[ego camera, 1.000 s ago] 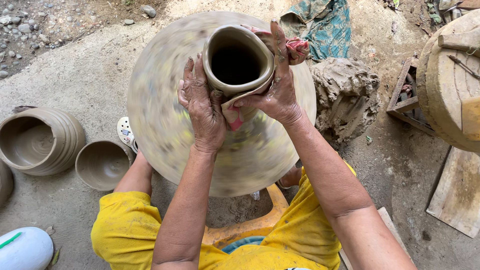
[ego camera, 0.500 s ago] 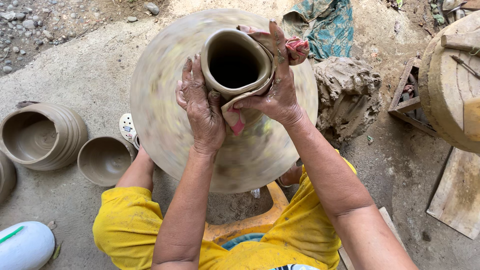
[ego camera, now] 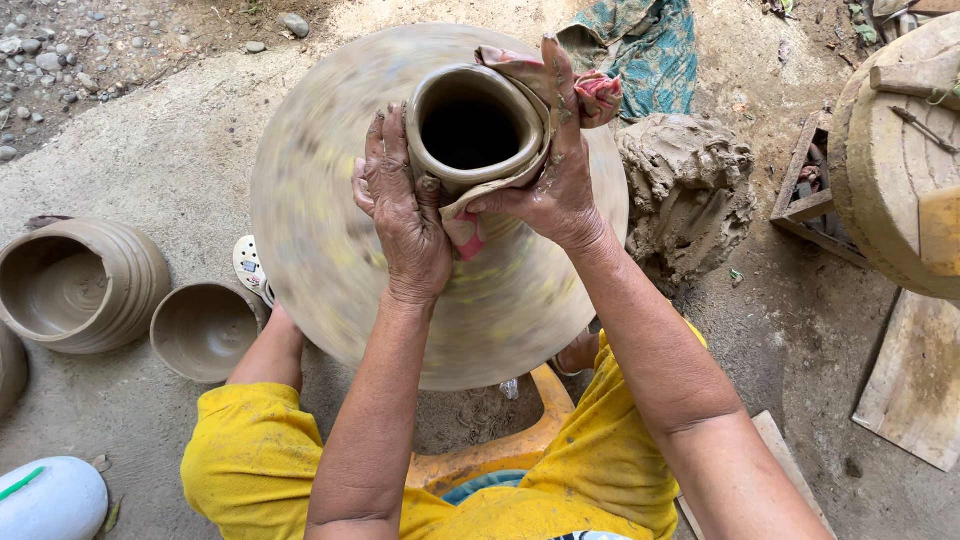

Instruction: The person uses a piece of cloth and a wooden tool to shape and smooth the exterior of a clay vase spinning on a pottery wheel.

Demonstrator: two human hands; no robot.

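Head view: wet brown clay pot (ego camera: pixel 470 130) stands upright at frame centre on blurred round wheel disc (ego camera: pixel 330 270), long axis vertical, mouth facing up. Left hand (ego camera: pixel 405 215) cups wall at 9 o'clock; right hand (ego camera: pixel 555 185) presses wet pink-tan cloth (ego camera: pixel 590 90) onto rim, 3 o'clock.
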